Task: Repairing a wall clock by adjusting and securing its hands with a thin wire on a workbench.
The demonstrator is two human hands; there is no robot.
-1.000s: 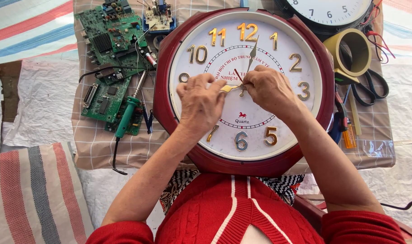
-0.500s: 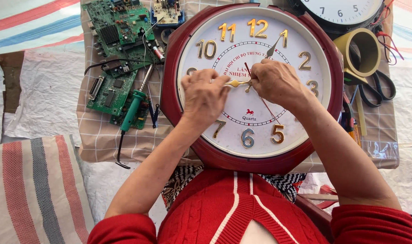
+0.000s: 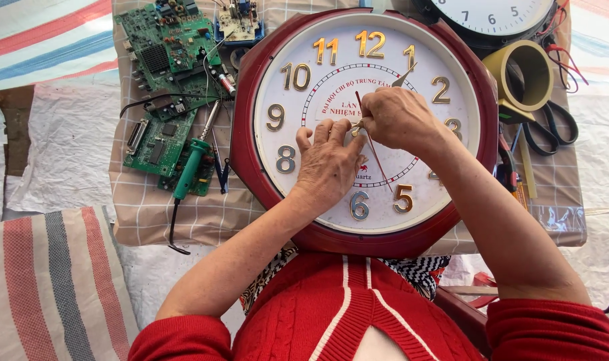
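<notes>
Her right hand [image 3: 399, 120] pinches the gold hand [image 3: 403, 77] at the centre of the red wall clock [image 3: 364, 127], which lies flat mid-table. Her left hand [image 3: 328, 164] lies spread, palm down, holding nothing, steadying the dial. Best to keep the pressure at the hub and clear of the thin red seconds hand [image 3: 375, 154]. Toward the table's left edge: two green circuit boards [image 3: 164, 40], one green-handled soldering iron [image 3: 191, 167]. Right edge: one tape roll [image 3: 522, 73], one pair of scissors [image 3: 552, 127], one second clock [image 3: 492, 17].
</notes>
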